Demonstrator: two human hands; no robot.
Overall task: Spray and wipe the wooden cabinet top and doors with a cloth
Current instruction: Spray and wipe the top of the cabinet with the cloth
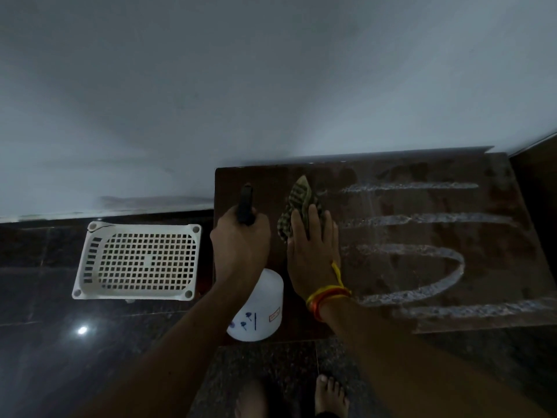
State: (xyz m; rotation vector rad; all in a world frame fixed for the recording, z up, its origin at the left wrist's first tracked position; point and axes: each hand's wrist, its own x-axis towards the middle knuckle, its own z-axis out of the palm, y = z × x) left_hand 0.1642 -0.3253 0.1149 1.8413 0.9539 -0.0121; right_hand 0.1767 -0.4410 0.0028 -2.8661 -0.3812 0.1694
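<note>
Nearest, at six o'clock, the person's bare feet (331, 393) stand on the dark polished floor (60, 342), close against the front edge of the low wooden cabinet top (422, 267), a stance that seems chosen so both arms reach over it without stretching. Just beyond, the white spray bottle (259, 309) hangs under the left hand (241, 239), which is clenched round the bottle's dark trigger head (246, 206); the nozzle points toward twelve o'clock, probably kept ready for another burst while the other hand works. Beside it at about one o'clock, the right hand (313, 254), with orange and yellow threads (327, 297) tied at the wrist, lies flat with fingers straight, pressing the checked cloth (298, 203) onto the wood near the top's left end; the open palm likely spreads pressure over the fabric. Out toward three o'clock, pale foamy streaks (422, 254) run in long bands across the surface, not yet wiped, so most of the top appears left to do, and the doors cannot be seen from here. On the floor at nine o'clock, well apart from the cabinet, a white perforated plastic basket (137, 259) lies against the base of the pale wall (271, 86), which fills the far view.
</note>
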